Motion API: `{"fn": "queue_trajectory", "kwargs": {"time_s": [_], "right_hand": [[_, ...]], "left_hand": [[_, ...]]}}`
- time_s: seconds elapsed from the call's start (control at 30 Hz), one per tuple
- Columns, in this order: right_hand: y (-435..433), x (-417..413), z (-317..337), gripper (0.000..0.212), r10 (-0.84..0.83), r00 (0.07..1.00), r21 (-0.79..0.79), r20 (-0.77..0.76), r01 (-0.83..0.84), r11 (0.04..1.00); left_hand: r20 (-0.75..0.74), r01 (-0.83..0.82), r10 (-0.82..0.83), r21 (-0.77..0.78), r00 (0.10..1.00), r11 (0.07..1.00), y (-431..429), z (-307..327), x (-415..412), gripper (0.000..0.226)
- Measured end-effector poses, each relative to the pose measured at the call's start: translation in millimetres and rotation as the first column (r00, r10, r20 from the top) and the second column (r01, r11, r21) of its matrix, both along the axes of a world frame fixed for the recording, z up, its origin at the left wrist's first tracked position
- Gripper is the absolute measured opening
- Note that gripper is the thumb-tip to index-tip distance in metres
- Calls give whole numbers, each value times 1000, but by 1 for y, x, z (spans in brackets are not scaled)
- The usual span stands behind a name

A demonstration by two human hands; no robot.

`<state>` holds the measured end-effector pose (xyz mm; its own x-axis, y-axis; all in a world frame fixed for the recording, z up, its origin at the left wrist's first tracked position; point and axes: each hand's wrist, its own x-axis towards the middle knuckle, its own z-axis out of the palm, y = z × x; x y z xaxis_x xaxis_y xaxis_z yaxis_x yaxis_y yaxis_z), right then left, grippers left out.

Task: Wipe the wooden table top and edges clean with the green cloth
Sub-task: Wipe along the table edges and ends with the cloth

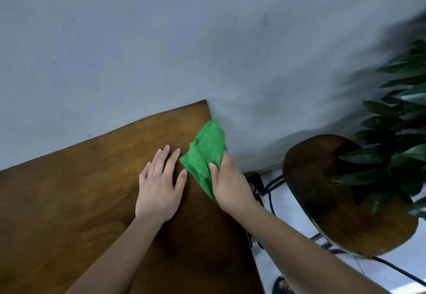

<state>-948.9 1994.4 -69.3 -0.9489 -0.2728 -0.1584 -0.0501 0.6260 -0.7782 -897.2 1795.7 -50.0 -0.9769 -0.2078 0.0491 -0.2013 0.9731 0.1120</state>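
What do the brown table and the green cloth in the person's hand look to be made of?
The brown table top looks like wood or wood veneer with a smooth, low-sheen finish: faint grain streaks run across it. The bright green cloth, held by the right hand at the table's side edge, looks like soft, matte fabric, possibly microfibre, since it crumples into folds.

A bright green cloth is showing at centre frame against a warm brown table. The wall above is looking pale grey-blue; at right, a dark brown stool and deep green leaves.
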Motion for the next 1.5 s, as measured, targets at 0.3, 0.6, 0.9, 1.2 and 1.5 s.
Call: {"fn": "queue_trajectory", "kwargs": {"time_s": [0.3, 0.6, 0.9, 1.2, 1.5], "right_hand": [[27, 44, 16, 61, 37, 996, 2, 81, -37, 999], [-54, -117, 6, 42, -27, 994, -83, 110, 37, 996], [-77, -169, 11, 45, -40, 986, -73, 160, 52, 996], [-6, -15, 6, 51, -30, 995, -12, 95, 31, 999], [92, 186, 15, 40, -37, 989, -147, 142, 58, 987]], "left_hand": [[-1, 0, 0, 1, 1000, 1000, 0, 1, 0, 66], [32, -26, 27, -24, 999, 999, 1, 1, -3, 71], [26, -36, 36, -5, 999, 999, 2, 1, -4, 71], [-4, 88, -87, 34, 996, 996, 4, 3, 8, 67], [-1, 318, -319, 49, 948, 947, 24, 0, 52, 66]]}}
